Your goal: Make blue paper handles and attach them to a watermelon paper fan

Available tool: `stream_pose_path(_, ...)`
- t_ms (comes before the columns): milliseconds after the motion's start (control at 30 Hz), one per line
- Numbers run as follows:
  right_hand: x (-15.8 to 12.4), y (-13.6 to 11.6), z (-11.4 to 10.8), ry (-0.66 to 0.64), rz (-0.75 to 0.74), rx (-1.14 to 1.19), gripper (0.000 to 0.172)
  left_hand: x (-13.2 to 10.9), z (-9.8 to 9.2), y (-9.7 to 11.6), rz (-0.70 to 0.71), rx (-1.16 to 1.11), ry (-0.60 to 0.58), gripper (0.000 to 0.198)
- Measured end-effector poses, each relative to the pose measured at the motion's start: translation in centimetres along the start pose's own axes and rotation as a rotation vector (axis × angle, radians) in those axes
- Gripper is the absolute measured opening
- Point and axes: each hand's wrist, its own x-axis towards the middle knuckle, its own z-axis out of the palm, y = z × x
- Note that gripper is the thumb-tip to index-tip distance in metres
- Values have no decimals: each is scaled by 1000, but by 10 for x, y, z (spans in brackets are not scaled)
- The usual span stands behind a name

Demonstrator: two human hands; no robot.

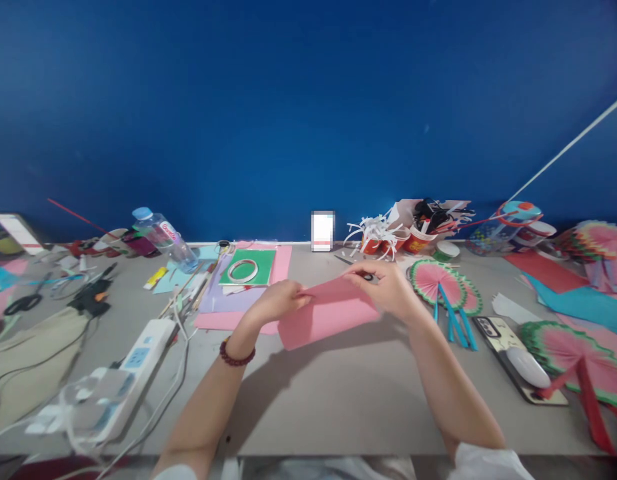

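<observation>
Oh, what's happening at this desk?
Someone is holding a piece of pink paper above the desk, the left hand on one side and the right hand on the other. A pink-and-green fan lies to the right, and a white power strip is off to the left.

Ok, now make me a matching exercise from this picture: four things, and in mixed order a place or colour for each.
1. Pink sheet
2. Tape roll
3. White mouse
4. Bracelet

A. On a phone
B. Dark red
C. Between the left hand and right hand
D. On a green sheet

Pairs: 1-C, 2-D, 3-A, 4-B.
</observation>
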Motion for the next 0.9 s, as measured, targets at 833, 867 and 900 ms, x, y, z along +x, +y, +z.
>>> stream_pose_path(833, 2, 5, 33, 124, 112, 351, 20, -6, 14, 30, 396, -236, 590, 17)
stream_pose_path(867, 2, 4, 33, 128, 104, 339, 19, -7, 15, 31, 402, -231, 597, 17)
stream_pose_path(900, 1, 3, 33, 136, 96, 322, 18, -7, 15, 31, 409, -226, 606, 16)
